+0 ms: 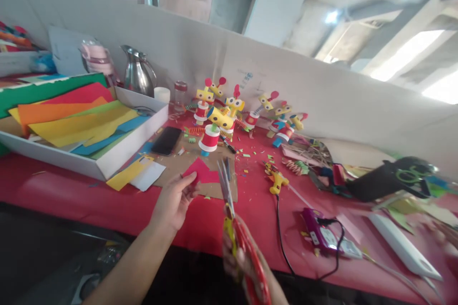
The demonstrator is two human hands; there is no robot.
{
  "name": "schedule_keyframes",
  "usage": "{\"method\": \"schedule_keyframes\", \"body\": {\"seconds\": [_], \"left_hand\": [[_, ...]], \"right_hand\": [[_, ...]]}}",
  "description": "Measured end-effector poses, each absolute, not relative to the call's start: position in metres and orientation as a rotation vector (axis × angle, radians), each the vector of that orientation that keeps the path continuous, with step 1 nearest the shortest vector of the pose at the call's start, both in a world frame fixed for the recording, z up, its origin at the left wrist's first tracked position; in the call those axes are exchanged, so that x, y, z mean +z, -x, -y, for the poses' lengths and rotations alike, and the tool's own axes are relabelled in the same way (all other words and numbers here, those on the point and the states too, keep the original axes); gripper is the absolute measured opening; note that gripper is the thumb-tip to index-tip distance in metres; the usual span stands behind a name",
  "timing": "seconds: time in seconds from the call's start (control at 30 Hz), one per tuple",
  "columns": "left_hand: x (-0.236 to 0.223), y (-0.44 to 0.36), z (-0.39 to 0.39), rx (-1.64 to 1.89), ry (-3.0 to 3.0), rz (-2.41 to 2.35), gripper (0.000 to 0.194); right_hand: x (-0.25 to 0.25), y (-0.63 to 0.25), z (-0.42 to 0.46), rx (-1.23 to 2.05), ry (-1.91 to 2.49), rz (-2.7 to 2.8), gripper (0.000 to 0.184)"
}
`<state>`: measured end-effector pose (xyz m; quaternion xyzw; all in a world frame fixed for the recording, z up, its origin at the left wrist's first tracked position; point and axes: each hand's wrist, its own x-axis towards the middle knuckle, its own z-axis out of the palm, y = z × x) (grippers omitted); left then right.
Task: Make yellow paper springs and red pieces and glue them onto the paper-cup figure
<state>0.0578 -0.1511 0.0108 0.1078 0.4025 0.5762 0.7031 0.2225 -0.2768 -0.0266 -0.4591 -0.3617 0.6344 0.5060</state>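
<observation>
My left hand [179,200] pinches a piece of red paper [203,171] between thumb and fingers, above a sheet of brown cardboard [171,178]. My right hand [238,252] is wrapped round a pair of scissors [229,195] with red and yellow handles. The blades point up and away from me, slightly parted, just to the right of the red paper and apart from it. Behind the paper stands a paper-cup figure [210,138] with a yellow tube head and a red band. Several similar figures [234,105] are grouped behind it.
On the left a white box [132,140] holds coloured paper. A black phone [166,141] lies beside it. A yellow glue gun [277,182], its cord, and a purple power strip [320,233] lie to the right. A metal jug [139,74] stands near the wall. Scraps litter the red tabletop.
</observation>
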Motion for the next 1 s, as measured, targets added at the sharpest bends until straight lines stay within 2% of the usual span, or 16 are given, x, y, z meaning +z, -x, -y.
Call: {"method": "schedule_keyframes", "body": {"seconds": [0.13,0.4,0.67,0.87,1.0], "left_hand": [[0.021,-0.067,0.167,1.265,-0.174,-0.876,0.012],[0.025,-0.078,0.182,1.279,-0.253,-0.761,0.006],[0.022,-0.078,0.181,1.275,-0.250,-0.752,0.010],[0.013,-0.072,0.172,1.256,-0.293,-0.759,0.014],[0.010,-0.067,0.165,1.241,-0.312,-0.759,0.014]], "right_hand": [[-0.033,-0.197,0.291,1.642,0.978,0.767,0.083],[-0.026,-0.189,0.279,1.611,1.029,0.917,0.060],[-0.052,-0.191,0.268,1.639,1.133,0.868,0.084],[-0.032,-0.191,0.269,1.652,1.241,0.807,0.088],[-0.021,-0.184,0.272,1.609,1.300,0.705,0.101]]}}
